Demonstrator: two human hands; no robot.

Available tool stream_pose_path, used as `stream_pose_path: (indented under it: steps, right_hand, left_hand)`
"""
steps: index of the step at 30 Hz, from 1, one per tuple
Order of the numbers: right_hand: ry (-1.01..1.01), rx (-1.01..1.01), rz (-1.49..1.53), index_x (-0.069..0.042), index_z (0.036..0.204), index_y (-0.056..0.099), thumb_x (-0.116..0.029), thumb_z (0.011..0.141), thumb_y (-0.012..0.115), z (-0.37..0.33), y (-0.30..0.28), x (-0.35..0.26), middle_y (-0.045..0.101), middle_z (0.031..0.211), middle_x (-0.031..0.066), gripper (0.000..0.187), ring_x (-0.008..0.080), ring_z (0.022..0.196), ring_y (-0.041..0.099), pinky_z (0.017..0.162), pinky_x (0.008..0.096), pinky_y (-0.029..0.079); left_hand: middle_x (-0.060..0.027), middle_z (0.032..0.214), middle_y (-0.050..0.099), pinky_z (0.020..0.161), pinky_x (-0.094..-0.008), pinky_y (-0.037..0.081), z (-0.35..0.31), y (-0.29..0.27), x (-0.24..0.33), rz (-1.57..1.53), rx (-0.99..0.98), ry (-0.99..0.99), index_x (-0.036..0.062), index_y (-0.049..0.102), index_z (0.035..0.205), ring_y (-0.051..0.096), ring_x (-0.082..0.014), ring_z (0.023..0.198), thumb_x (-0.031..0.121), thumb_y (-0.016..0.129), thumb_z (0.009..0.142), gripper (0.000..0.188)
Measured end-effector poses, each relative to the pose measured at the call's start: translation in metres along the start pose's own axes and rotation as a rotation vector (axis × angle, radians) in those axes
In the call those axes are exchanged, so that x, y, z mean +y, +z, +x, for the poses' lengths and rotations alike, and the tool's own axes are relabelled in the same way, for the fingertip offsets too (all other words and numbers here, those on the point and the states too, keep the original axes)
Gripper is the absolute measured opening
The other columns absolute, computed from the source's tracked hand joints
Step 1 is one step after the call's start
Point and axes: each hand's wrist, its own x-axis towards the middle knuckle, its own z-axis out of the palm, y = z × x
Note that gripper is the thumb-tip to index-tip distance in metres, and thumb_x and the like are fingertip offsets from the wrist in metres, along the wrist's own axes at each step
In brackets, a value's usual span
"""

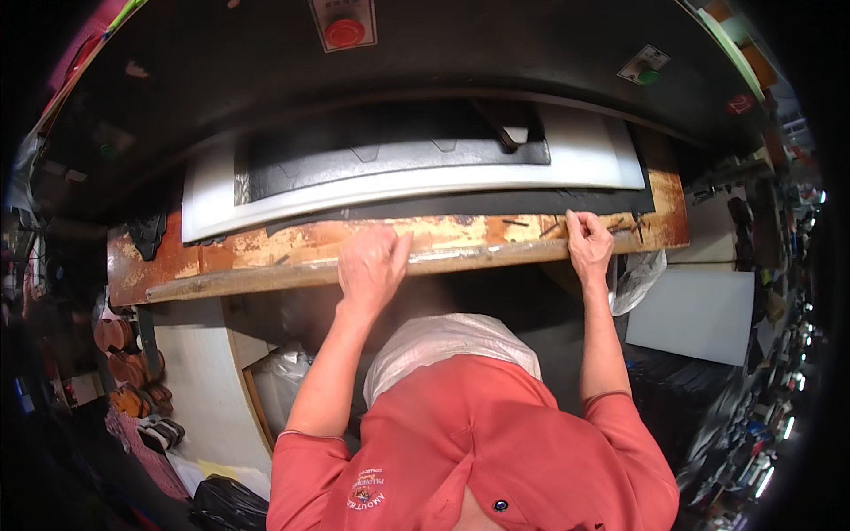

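My left hand [368, 267] rests at the front edge of the worn wooden table [443, 232], fingers curled in and thumb to the right; whatever is inside its grip is hidden. Farther right, thumb and fingertips of my right hand [590, 248] are pinched together over the table, among small black scraps [516, 222]. What they pinch is too small to make out. Just beyond both hands lies a flat black sheet [460, 205]. On top of it sits a white board [390, 191] carrying a black, leather-like piece [398, 166] with faint angular marks.
A dark machine beam [478, 53] with a red button [344, 34] and a green button [649, 77] overhangs the board. Black cut pieces [149, 234] lie at the table's left end. Below right stands a white panel [692, 315]; brown rounded pieces [128, 367] are stacked below left.
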Motion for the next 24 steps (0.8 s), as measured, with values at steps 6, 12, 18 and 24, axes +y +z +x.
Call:
stream_pose_path:
  steps: [6, 12, 18, 24]
  right_hand:
    - [0.127, -0.171, -0.036, 0.002, 0.098, 0.078, -0.031, 0.093, 0.083, 0.050, -0.005, -0.063, 0.070, 0.075, 0.0056, 0.034, 0.0135, 0.070, 0.061, 0.070, 0.0315, 0.053]
    - [-0.196, -0.395, -0.286, -0.002, 0.159, 0.046, -0.053, 0.077, 0.088, 0.141, 0.088, -0.142, 0.032, 0.166, 0.0328, 0.106, 0.0465, 0.152, 0.037, 0.125, 0.0508, 0.036]
    - [-0.173, -0.317, -0.387, -0.009, 0.159, 0.049, -0.046, 0.071, 0.087, 0.148, 0.107, -0.159, 0.033, 0.165, 0.0329, 0.102, 0.0466, 0.150, 0.037, 0.123, 0.0525, 0.038]
    - [-0.182, -0.282, -0.396, -0.011, 0.156, 0.053, -0.037, 0.070, 0.088, 0.142, 0.106, -0.159, 0.038, 0.161, 0.0350, 0.096, 0.0492, 0.147, 0.039, 0.122, 0.0529, 0.038]
  left_hand:
    - [-0.0096, 0.071, 0.059, 0.063, -0.0453, 0.049, -0.012, 0.002, 0.019, -0.061, -0.083, -0.035, 0.0076, 0.060, 0.074, 0.061, -0.0324, 0.069, 0.015, 0.082, 0.085, 0.026]
    - [-0.0094, 0.069, 0.056, 0.058, -0.0430, 0.045, 0.000, -0.005, 0.016, -0.179, -0.145, 0.000, 0.0071, 0.057, 0.073, 0.057, -0.0310, 0.063, 0.009, 0.085, 0.083, 0.030]
    - [-0.0095, 0.080, 0.063, 0.065, -0.0411, 0.049, 0.034, -0.007, 0.008, -0.547, -0.144, 0.096, 0.0053, 0.060, 0.077, 0.064, -0.0312, 0.074, 0.005, 0.085, 0.080, 0.026]
    - [-0.0195, 0.141, 0.062, 0.117, -0.0556, 0.043, 0.135, 0.040, 0.002, -0.443, -0.137, 0.137, 0.0022, 0.071, 0.117, 0.052, -0.0440, 0.142, 0.015, 0.080, 0.089, 0.033]
